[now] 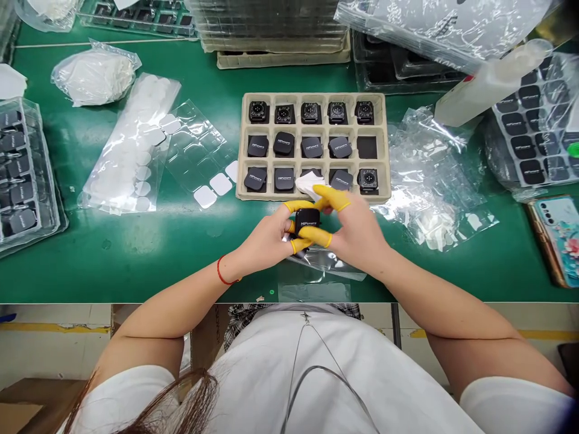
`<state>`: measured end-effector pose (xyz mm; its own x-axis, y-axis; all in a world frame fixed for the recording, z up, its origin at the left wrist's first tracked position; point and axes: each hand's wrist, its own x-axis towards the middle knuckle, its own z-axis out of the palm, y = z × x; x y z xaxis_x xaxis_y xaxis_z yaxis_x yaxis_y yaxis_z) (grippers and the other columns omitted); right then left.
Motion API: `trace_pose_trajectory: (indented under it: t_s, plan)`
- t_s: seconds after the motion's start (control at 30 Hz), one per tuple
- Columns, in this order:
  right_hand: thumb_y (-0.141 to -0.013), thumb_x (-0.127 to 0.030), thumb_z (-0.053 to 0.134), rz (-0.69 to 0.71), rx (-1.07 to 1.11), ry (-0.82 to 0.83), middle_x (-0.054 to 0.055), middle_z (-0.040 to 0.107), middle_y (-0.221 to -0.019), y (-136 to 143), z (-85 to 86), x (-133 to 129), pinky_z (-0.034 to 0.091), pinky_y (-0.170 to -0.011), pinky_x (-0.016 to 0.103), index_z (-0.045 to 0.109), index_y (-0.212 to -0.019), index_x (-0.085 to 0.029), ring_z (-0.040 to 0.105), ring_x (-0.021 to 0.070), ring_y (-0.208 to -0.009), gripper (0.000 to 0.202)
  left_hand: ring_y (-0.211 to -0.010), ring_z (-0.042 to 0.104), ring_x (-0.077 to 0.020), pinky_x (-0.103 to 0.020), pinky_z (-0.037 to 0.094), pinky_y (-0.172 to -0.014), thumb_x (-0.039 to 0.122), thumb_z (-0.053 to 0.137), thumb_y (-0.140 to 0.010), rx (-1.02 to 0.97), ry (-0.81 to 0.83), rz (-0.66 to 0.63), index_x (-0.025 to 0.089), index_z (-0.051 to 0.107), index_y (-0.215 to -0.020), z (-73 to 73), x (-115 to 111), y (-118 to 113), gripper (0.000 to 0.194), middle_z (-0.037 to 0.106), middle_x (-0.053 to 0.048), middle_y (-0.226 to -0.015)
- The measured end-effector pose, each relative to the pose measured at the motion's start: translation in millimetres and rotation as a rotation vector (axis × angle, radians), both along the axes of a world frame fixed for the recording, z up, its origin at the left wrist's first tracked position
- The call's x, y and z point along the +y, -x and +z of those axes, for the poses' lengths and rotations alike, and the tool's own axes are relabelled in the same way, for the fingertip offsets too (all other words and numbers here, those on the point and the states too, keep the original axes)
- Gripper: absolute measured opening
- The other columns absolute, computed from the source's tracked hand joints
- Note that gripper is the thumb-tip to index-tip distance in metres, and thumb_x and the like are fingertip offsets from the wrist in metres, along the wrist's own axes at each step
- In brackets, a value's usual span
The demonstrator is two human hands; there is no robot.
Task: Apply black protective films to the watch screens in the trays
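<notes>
Just in front of the tray, a black square smartwatch body (307,219) marked HiFuture is held upright. My left hand (266,240), in yellow finger cots, is closed around its left side. My right hand (359,232), also in yellow cots, pinches a crumpled white cloth (309,181) near its index fingertip, while its thumb lies against the watch's lower front. The beige tray (313,197) has rows of compartments. Its far row shows watch bodies with sensor backs up; most others show HiFuture faces. One compartment at right holds only a dark pad (367,147).
Clear plastic film (330,262) lies under my hands. Left are a bag of white stickers (131,150), a sticker sheet (194,147) and a clear watch tray (43,181). Right are crumpled bags (434,181), a bottle (486,87) and a phone (558,235). Stacked trays (271,27) stand behind.
</notes>
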<state>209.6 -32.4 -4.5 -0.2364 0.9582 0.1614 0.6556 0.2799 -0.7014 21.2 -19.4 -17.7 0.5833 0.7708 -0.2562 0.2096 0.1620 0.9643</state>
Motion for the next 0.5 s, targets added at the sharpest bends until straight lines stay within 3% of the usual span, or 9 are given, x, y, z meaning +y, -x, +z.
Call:
trace_pose_trajectory:
  t_s: [0.1,0.17,0.23,0.3,0.33,0.4,0.5]
  plan:
    - [-0.082,-0.041,0.066,0.093,0.124,0.176,0.006,0.071,-0.110,1,1.4,8,0.052,-0.080,0.040,0.061,-0.123,-0.024,0.066,0.0259,-0.096,0.045,-0.073,0.065,-0.0157,-0.026,0.048,-0.062,0.029,0.066,-0.084,0.018,0.009,-0.001,0.026,0.044,-0.132,1.6,0,0,0.053,0.067,-0.001,-0.083]
    - [-0.085,-0.037,0.062,-0.015,0.203,0.148,0.005,0.071,-0.109,-10,2.1,28,0.053,-0.081,0.037,0.064,-0.114,-0.024,0.066,0.0229,-0.095,0.031,-0.082,0.069,-0.0191,-0.029,0.051,-0.068,0.031,0.067,-0.085,0.002,0.057,0.036,0.026,0.034,-0.141,5.0,1,0,0.065,0.071,-0.003,-0.087]
    - [-0.087,-0.036,0.059,-0.233,0.215,0.000,0.005,0.071,-0.104,-33,-0.8,59,0.052,-0.084,0.036,0.066,-0.106,-0.023,0.066,0.0220,-0.094,0.024,-0.086,0.071,-0.0203,-0.031,0.053,-0.072,0.032,0.067,-0.085,-0.035,0.108,0.074,0.026,0.027,-0.146,9.0,2,1,0.073,0.072,-0.004,-0.088]
    - [-0.091,-0.034,0.051,-0.461,0.126,-0.159,0.007,0.070,-0.103,-62,-8.5,92,0.050,-0.089,0.040,0.066,-0.104,-0.021,0.065,0.0237,-0.096,0.023,-0.089,0.071,-0.0198,-0.030,0.054,-0.075,0.031,0.067,-0.085,-0.072,0.115,0.094,0.026,0.031,-0.144,11.6,3,2,0.070,0.072,-0.005,-0.091]
    - [-0.092,-0.032,0.048,-0.524,0.035,-0.164,0.009,0.069,-0.104,-76,-13.3,107,0.048,-0.092,0.044,0.066,-0.104,-0.020,0.064,0.0259,-0.099,0.025,-0.090,0.070,-0.0191,-0.030,0.054,-0.076,0.029,0.067,-0.085,-0.079,0.107,0.092,0.026,0.035,-0.142,12.1,4,3,0.065,0.072,-0.005,-0.094]
    - [-0.090,-0.030,0.051,-0.539,-0.131,-0.100,0.011,0.069,-0.102,-99,-22.2,130,0.046,-0.094,0.049,0.068,-0.098,-0.019,0.062,0.0302,-0.102,0.022,-0.091,0.069,-0.0177,-0.030,0.055,-0.077,0.027,0.065,-0.086,-0.073,0.089,0.068,0.025,0.042,-0.137,11.4,4,4,0.056,0.071,-0.006,-0.100]
    - [-0.086,-0.027,0.055,-0.454,-0.287,-0.075,0.014,0.068,-0.102,-117,-27.2,152,0.045,-0.094,0.052,0.071,-0.094,-0.019,0.060,0.0325,-0.104,0.020,-0.091,0.068,-0.0173,-0.030,0.054,-0.077,0.026,0.061,-0.088,-0.042,0.072,0.033,0.023,0.048,-0.133,8.8,5,5,0.047,0.070,-0.007,-0.104]
